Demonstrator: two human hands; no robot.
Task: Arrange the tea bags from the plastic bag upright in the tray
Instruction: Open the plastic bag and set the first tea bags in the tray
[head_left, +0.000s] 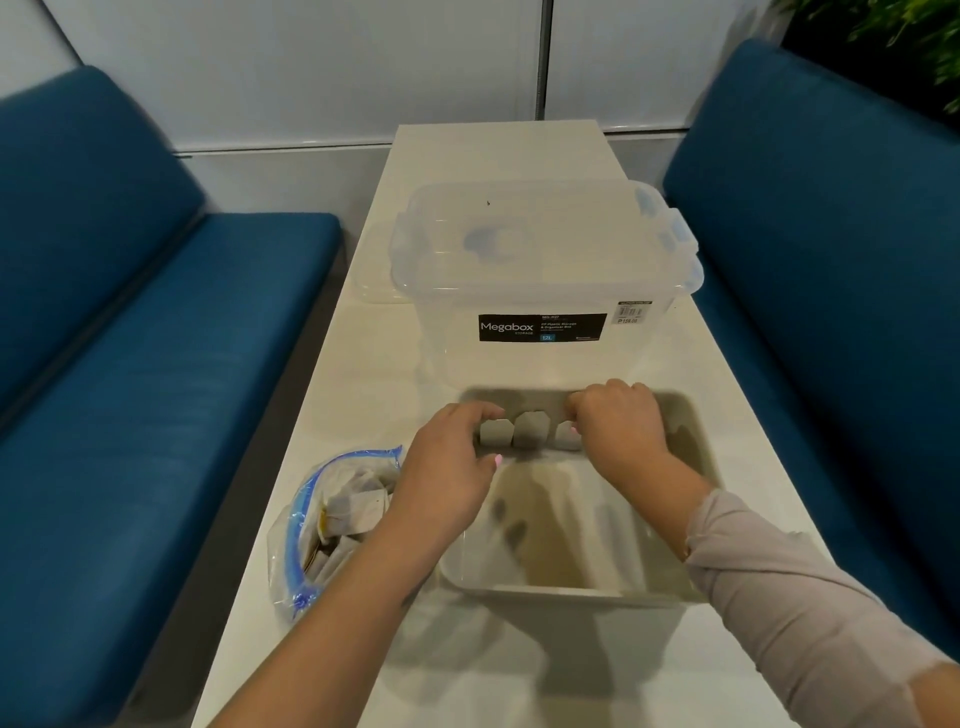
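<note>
On the worktop, head view:
Worktop (519, 156): long, pale, narrow; runs away from the camera between two blue benches (130, 364), ends at a white wall.
Tray (571, 590): pale, rectangular, nearest the camera; near rim runs across below the forearms, right wall close to the worktop's right edge.
Tea bags in tray (529, 430): three in a row along the far part of the tray, standing upright, side by side.
Left hand (447, 467): reaching over the tray's left rim, fingers curled on the leftmost upright bag, pinching it.
Right hand (618, 421): inside the tray at the far wall, fingers closed round the rightmost bag, which is partly hidden.
Plastic bag (322, 525): clear, blue zip strip, open mouth; lies left of the tray, close to the worktop's left edge, more tea bags heaped inside; left forearm crosses beside it.
Storage box (540, 291): clear, lidded, blue latches, black label; just beyond the tray's far rim, spans most of the worktop's width.
Open room: tray floor bare on the near side of the row; bare worktop strip before the tray's near rim and beyond the box.
</note>
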